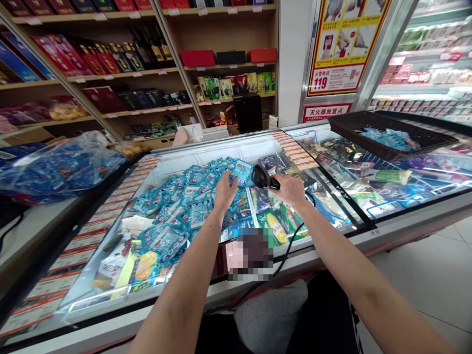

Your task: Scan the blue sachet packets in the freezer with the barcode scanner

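Observation:
My right hand (289,189) is wrapped round the handle of a black barcode scanner (261,177), its head turned left. From the scanner a black cable (291,246) runs down past the freezer's front edge. My left hand (225,191) pinches a small blue packet (242,170) by its left side, close to the scanner's head. Beneath and left of that hand, many similar blue packets (195,191) lie in a loose heap over the chest freezer's glass top (173,169).
A clear plastic bag of blue packets (62,167) stands at left. At right, a dark brown tray (342,130) holds more blue packets. Price-label strips (295,150) line the freezer. A pixelated patch (250,253) covers something at the front edge. Stocked shelves (228,42) stand behind.

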`<state>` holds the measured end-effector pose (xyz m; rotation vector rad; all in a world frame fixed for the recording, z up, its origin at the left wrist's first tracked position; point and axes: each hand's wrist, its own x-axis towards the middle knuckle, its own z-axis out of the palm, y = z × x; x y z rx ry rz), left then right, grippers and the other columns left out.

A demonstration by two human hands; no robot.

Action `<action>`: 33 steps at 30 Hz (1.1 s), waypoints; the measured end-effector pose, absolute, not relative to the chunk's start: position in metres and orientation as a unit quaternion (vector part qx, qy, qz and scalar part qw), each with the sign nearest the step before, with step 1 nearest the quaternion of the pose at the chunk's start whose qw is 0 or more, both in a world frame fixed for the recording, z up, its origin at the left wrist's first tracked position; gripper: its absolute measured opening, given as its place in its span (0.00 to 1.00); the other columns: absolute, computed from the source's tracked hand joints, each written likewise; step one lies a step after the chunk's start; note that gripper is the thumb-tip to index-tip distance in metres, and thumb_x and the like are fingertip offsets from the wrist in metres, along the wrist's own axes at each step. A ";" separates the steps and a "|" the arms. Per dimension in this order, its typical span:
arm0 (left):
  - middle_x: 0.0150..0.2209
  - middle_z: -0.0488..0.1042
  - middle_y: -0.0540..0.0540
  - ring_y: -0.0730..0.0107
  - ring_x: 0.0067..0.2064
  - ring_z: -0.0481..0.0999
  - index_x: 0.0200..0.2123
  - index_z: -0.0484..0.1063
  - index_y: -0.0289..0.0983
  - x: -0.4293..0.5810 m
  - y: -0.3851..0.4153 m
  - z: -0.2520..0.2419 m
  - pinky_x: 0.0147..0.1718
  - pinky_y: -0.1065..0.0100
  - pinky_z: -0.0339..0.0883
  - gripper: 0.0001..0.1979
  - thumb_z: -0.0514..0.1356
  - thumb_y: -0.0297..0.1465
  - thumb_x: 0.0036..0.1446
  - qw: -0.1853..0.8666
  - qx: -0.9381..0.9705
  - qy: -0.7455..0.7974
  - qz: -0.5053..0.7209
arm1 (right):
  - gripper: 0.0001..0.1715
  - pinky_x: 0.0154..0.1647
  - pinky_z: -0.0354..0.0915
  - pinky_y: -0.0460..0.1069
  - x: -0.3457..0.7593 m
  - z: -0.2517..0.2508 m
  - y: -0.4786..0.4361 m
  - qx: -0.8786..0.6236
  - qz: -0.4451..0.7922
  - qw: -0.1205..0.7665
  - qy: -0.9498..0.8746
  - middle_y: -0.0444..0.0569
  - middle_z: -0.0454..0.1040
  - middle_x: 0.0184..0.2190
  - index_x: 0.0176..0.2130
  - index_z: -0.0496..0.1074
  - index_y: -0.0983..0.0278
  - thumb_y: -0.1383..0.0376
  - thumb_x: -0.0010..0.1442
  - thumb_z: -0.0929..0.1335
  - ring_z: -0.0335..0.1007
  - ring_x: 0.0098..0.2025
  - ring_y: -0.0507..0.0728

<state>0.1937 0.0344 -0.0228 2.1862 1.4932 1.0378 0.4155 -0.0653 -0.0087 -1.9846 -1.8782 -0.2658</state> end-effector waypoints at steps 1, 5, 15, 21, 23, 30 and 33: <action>0.40 0.73 0.41 0.65 0.34 0.73 0.57 0.59 0.35 0.194 0.036 -0.023 0.33 0.65 0.65 0.26 0.51 0.43 0.59 0.131 0.764 0.513 0.368 | 0.21 0.36 0.60 0.48 0.416 -0.009 -0.065 -0.715 -0.094 0.192 -0.665 0.47 0.76 0.39 0.49 0.69 0.55 0.53 0.58 0.65 0.71 0.40 0.58; 0.49 0.66 0.38 0.62 0.46 0.70 0.54 0.63 0.37 0.194 0.039 -0.026 0.41 0.64 0.66 0.21 0.53 0.37 0.59 0.076 0.782 0.478 0.392 | 0.21 0.35 0.60 0.48 0.419 -0.010 -0.064 -0.730 -0.100 0.196 -0.647 0.48 0.76 0.37 0.49 0.69 0.55 0.52 0.59 0.64 0.71 0.40 0.58; 0.42 0.65 0.42 0.61 0.47 0.67 0.46 0.69 0.38 0.194 0.046 -0.034 0.49 0.58 0.63 0.14 0.54 0.30 0.57 0.004 0.800 0.449 0.398 | 0.25 0.38 0.61 0.49 0.420 -0.011 -0.061 -0.742 -0.085 0.195 -0.635 0.50 0.75 0.39 0.51 0.68 0.57 0.49 0.57 0.65 0.70 0.42 0.59; 0.42 0.67 0.41 0.60 0.48 0.66 0.45 0.70 0.37 0.195 0.046 -0.033 0.49 0.59 0.62 0.13 0.52 0.30 0.58 -0.020 0.808 0.446 0.384 | 0.24 0.39 0.61 0.50 0.420 -0.012 -0.060 -0.731 -0.089 0.193 -0.648 0.49 0.74 0.39 0.50 0.67 0.57 0.50 0.56 0.65 0.69 0.43 0.60; 0.43 0.67 0.41 0.60 0.48 0.66 0.45 0.70 0.37 0.195 0.046 -0.032 0.49 0.59 0.62 0.13 0.52 0.30 0.58 -0.026 0.810 0.450 0.374 | 0.24 0.42 0.60 0.51 0.420 -0.014 -0.059 -0.724 -0.092 0.197 -0.655 0.50 0.74 0.39 0.50 0.67 0.58 0.51 0.56 0.66 0.67 0.45 0.60; 0.45 0.66 0.39 0.59 0.48 0.64 0.47 0.69 0.36 0.199 0.036 -0.022 0.48 0.60 0.60 0.15 0.48 0.28 0.59 -0.073 0.822 0.483 0.292 | 0.31 0.46 0.58 0.52 0.413 -0.013 -0.062 -0.711 -0.084 0.211 -0.665 0.51 0.73 0.43 0.53 0.64 0.60 0.49 0.54 0.65 0.63 0.49 0.61; 0.46 0.66 0.38 0.57 0.49 0.64 0.49 0.68 0.36 0.200 0.032 -0.012 0.47 0.59 0.61 0.17 0.48 0.27 0.59 -0.088 0.826 0.510 0.221 | 0.31 0.47 0.57 0.53 0.410 -0.011 -0.064 -0.711 -0.078 0.210 -0.667 0.52 0.72 0.44 0.54 0.63 0.60 0.51 0.54 0.64 0.62 0.49 0.61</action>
